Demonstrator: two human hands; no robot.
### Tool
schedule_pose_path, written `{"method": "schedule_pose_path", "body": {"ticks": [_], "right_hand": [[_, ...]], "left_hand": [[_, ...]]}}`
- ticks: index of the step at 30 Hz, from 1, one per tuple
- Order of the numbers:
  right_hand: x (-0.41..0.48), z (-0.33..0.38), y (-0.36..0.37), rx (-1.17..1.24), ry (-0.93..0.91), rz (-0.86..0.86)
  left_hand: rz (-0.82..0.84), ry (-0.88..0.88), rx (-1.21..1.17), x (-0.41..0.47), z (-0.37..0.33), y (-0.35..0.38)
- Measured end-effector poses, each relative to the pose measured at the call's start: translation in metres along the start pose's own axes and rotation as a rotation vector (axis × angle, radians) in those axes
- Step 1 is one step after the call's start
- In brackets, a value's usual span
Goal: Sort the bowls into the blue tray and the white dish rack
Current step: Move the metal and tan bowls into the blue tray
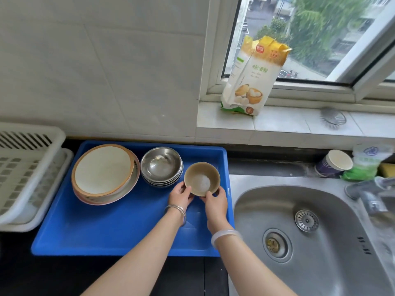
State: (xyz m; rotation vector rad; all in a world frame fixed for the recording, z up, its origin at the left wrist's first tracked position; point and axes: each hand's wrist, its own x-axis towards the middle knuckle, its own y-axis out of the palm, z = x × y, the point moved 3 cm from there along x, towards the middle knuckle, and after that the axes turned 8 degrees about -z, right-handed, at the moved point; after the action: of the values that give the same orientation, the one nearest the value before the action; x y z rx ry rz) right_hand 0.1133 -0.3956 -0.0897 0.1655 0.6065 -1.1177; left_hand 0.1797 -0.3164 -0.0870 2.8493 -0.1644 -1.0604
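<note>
Countertop (132,274), dark and nearly black, runs along the near edge. On it sits the blue tray (119,231), with a steel sink (333,263) just beside it on the right. Over the tray's right part, the left hand (181,196) and right hand (215,201) together grasp a small tan bowl (202,178) by its near rim, fingers curled on either side. Behind and left in the tray stand stacked steel bowls (161,166) and a stack of wide plates (104,173). The white dish rack (23,174) sits at the tray's left. Farther back rise pale wall tiles (102,67), a tiled windowsill (277,124) bearing a flour bag (252,77), and a window (320,39).
</note>
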Motion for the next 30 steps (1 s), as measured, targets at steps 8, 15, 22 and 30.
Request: {"method": "schedule_pose_path", "body": {"ticks": [8, 15, 22, 30], "right_hand": [[0.013, 0.005, 0.011, 0.085, 0.022, -0.002], [0.025, 0.013, 0.016, 0.142, 0.012, 0.038], [0.027, 0.013, 0.017, 0.123, 0.021, 0.070], [0.021, 0.020, 0.008, -0.065, 0.014, 0.111]], "left_hand": [[0.013, 0.001, -0.047, 0.011, 0.000, 0.013], [0.021, 0.019, 0.028, 0.019, 0.001, 0.019], [-0.019, 0.045, 0.098, 0.021, 0.003, 0.018], [-0.039, 0.069, 0.132, 0.010, -0.003, 0.011]]}}
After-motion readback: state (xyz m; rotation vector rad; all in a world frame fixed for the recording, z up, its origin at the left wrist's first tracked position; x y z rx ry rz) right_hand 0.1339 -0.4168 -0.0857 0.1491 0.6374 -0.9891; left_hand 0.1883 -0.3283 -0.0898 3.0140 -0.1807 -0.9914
